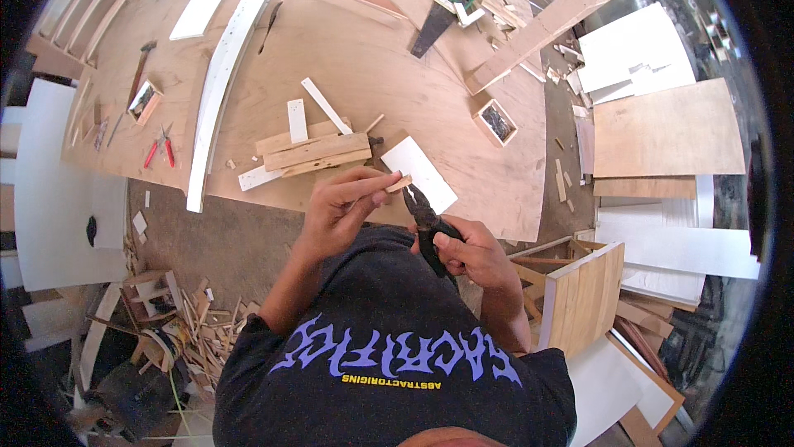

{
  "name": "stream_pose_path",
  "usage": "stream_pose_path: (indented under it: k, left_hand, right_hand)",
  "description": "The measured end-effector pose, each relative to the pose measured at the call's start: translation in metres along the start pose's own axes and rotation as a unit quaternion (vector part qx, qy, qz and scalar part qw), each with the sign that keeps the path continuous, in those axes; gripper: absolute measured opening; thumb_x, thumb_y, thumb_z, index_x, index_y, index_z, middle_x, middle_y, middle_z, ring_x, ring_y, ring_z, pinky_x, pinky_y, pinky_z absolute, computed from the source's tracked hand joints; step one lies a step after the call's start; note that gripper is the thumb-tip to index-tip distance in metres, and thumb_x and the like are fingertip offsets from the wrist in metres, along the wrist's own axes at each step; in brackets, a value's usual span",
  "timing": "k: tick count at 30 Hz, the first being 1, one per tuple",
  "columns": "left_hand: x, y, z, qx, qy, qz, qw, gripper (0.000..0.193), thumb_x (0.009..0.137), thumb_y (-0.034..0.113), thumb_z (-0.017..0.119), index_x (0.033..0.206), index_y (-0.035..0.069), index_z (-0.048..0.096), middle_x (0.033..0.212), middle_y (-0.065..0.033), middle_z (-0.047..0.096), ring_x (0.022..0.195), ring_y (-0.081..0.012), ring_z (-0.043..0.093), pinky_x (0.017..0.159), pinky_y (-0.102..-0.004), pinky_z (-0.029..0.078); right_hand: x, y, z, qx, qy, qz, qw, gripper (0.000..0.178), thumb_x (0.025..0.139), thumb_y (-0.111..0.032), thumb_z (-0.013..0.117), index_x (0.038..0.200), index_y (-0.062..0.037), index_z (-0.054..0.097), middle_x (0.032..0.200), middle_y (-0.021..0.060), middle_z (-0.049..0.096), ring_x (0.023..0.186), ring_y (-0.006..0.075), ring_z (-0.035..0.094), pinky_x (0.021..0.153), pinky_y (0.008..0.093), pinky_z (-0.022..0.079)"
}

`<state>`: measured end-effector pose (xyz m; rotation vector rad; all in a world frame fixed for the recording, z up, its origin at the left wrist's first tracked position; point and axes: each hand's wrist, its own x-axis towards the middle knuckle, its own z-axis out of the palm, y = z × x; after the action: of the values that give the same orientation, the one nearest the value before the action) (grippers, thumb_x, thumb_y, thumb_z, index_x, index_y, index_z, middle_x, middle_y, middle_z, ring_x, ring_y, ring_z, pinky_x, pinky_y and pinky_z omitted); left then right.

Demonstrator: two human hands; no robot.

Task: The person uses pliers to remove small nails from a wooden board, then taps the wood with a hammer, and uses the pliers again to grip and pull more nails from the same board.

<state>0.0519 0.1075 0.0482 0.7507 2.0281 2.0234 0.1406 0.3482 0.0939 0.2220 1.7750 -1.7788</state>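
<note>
Between the thumb and fingers of my left hand is a small wood piece. My right hand grips the dark handles of a pair of pliers, whose jaws point up and reach the right end of the wood piece. Whether the jaws bite on it is too small to tell. Just beyond my hands, a white rectangular board lies at the table's near edge. To its left rest stacked wood blocks and narrow white strips, with a dark hammer head showing beside the blocks.
The plywood table also carries a handsaw, a nail box, red-handled pliers, a hammer, a long white plank and a thick beam. A wooden cabinet frame stands at right; scrap wood lies left.
</note>
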Motion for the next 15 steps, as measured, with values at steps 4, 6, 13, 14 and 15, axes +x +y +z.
stream_pose_path:
  k: [4, 6, 13, 14, 15]
  left_hand:
    - [-0.002, 0.001, -0.008, 0.019, -0.017, 0.011, 1.000, 0.032, 0.092, 0.001, 0.065, 0.124, 0.004, 0.071, 0.105, -0.0133, 0.072, 0.092, -0.0192, 0.067, 0.077, -0.0292, 0.052]
    - [0.001, 0.006, -0.010, 0.038, -0.027, 0.011, 0.999, 0.032, 0.092, 0.001, 0.065, 0.123, 0.004, 0.072, 0.105, -0.0143, 0.072, 0.092, -0.0209, 0.068, 0.078, -0.0301, 0.052]
    - [0.005, 0.003, -0.001, 0.038, -0.015, 0.059, 0.997, 0.030, 0.093, 0.000, 0.063, 0.121, 0.003, 0.072, 0.102, -0.0150, 0.072, 0.086, -0.0194, 0.069, 0.071, -0.0289, 0.052]
    - [0.005, 0.006, 0.001, 0.041, -0.008, 0.054, 0.998, 0.028, 0.094, 0.001, 0.063, 0.120, 0.002, 0.072, 0.101, -0.0151, 0.072, 0.085, -0.0199, 0.069, 0.071, -0.0292, 0.052]
    - [0.006, 0.007, 0.004, 0.043, -0.002, 0.049, 0.998, 0.026, 0.094, 0.002, 0.063, 0.119, 0.002, 0.072, 0.101, -0.0152, 0.072, 0.084, -0.0203, 0.069, 0.071, -0.0294, 0.052]
  right_hand:
    - [0.008, 0.008, 0.005, 0.037, -0.008, -0.069, 0.997, 0.041, 0.102, -0.035, 0.058, 0.123, 0.0010, 0.063, 0.096, 0.0062, 0.069, 0.084, 0.0113, 0.063, 0.074, 0.0289, 0.051]
    - [0.009, 0.015, 0.009, 0.155, -0.058, -0.048, 0.985, 0.043, 0.102, -0.033, 0.059, 0.127, 0.0018, 0.058, 0.101, 0.0081, 0.067, 0.088, 0.0138, 0.065, 0.076, 0.0309, 0.053]
    - [0.008, 0.025, 0.015, 0.433, -0.188, 0.053, 0.880, 0.039, 0.103, -0.037, 0.059, 0.123, -0.0046, 0.050, 0.087, 0.0025, 0.052, 0.067, 0.0118, 0.052, 0.057, 0.0238, 0.044]
    - [0.009, 0.024, 0.016, 0.408, -0.179, 0.048, 0.894, 0.041, 0.102, -0.041, 0.059, 0.119, -0.0044, 0.049, 0.087, 0.0019, 0.049, 0.066, 0.0108, 0.048, 0.056, 0.0234, 0.040]
    - [0.011, 0.023, 0.018, 0.383, -0.169, 0.043, 0.907, 0.044, 0.101, -0.044, 0.059, 0.116, -0.0043, 0.049, 0.086, 0.0014, 0.046, 0.064, 0.0097, 0.044, 0.054, 0.0230, 0.036]
